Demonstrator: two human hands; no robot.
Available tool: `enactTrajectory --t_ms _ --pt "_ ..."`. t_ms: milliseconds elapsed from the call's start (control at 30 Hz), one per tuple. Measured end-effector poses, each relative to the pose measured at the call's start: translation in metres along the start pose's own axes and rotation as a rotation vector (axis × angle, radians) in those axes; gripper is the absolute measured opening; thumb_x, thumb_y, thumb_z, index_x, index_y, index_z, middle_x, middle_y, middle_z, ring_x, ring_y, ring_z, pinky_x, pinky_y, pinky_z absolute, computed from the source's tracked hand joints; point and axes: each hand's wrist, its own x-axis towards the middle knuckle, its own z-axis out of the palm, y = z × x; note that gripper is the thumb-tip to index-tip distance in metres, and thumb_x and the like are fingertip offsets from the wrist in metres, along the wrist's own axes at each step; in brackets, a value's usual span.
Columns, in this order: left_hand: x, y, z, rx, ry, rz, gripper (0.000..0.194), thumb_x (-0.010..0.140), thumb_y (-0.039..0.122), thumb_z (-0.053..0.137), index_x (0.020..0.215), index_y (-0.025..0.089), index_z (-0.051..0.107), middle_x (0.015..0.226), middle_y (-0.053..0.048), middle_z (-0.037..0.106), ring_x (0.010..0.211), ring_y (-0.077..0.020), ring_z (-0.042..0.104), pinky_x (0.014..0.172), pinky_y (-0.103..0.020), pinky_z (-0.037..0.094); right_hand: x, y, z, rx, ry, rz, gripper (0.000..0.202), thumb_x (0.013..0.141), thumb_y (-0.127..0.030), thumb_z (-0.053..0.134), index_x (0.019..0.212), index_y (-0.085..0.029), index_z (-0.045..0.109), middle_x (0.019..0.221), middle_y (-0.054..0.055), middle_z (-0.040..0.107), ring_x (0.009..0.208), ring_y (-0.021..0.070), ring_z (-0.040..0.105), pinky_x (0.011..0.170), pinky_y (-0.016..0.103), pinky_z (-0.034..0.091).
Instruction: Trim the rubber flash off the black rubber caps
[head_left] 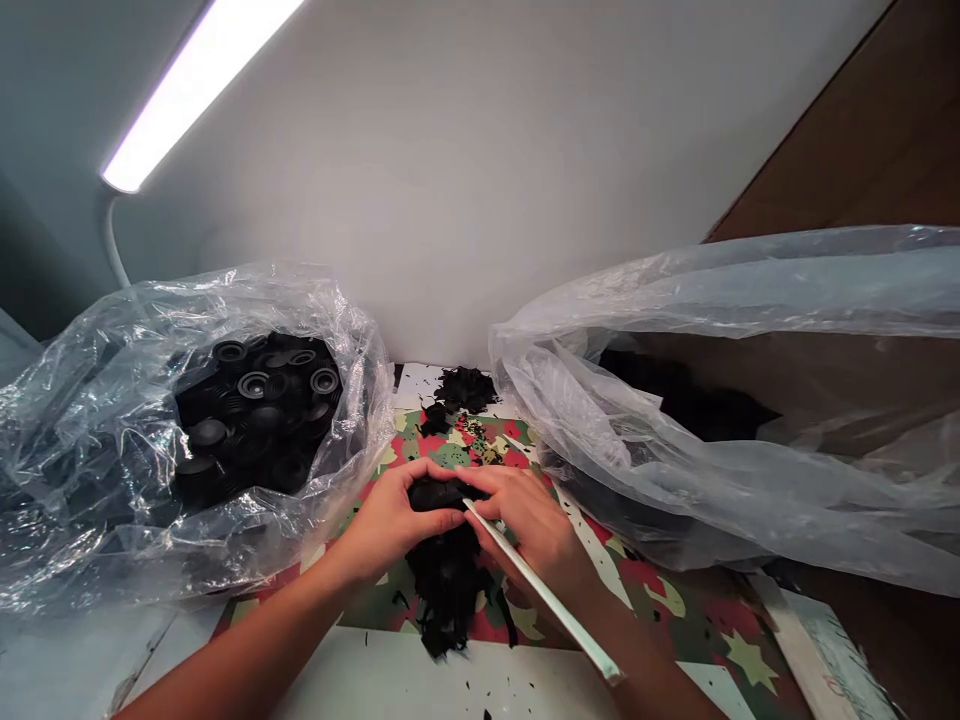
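Observation:
My left hand [386, 520] is curled around a dark rubber-like part [435, 494], thumb in front and fingers behind. My right hand [532, 520] grips a long, slim pale tool [544, 592], whose tip meets the part's right side; the kind of tool cannot be made out. The fingertips of both hands come together at the part, which they partly hide. Just below them lies a heap of black scraps [450, 600] on a camouflage-patterned sheet with stars [536, 625].
On the left, a clear plastic bag [97, 440] holds several black ribbed round parts [262, 420]. Another plastic bag [675, 490] gapes at the right with black material inside. More black scraps [466, 390] lie near the wall. A bright lamp [199, 95] hangs at upper left.

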Motion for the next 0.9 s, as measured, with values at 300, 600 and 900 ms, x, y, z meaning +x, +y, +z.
enactTrajectory --t_ms 300,600,900 --pt "0.000 -0.005 0.001 0.129 0.022 0.179 0.020 0.067 0.025 0.071 0.083 0.019 0.059 0.075 0.005 0.056 0.071 -0.0149 0.049 0.066 -0.026 0.039 -0.008 -0.006 0.023 -0.141 0.080 -0.069 0.021 0.101 -0.007 0.047 0.095 -0.020 0.062 0.107 0.012 0.078 0.095 0.0203 0.072 0.084 0.037 0.049" --pt "-0.011 0.008 -0.004 -0.139 0.001 0.399 0.023 0.069 0.020 0.080 0.089 0.021 0.069 0.098 -0.003 0.071 0.094 -0.0210 0.063 0.087 -0.032 0.047 -0.018 0.039 0.004 -0.142 -0.059 0.570 0.019 0.098 -0.021 0.044 0.087 -0.023 0.059 0.086 0.008 0.074 0.079 0.0237 0.069 0.072 0.035 0.051" --pt "0.001 -0.003 -0.002 -0.109 0.107 0.146 0.030 0.067 0.028 0.084 0.092 0.023 0.068 0.088 0.000 0.071 0.086 -0.0219 0.067 0.075 -0.032 0.050 -0.003 0.014 -0.001 0.264 -0.029 0.684 0.023 0.098 -0.026 0.040 0.097 -0.023 0.063 0.102 0.005 0.073 0.083 0.0202 0.068 0.080 0.035 0.052"
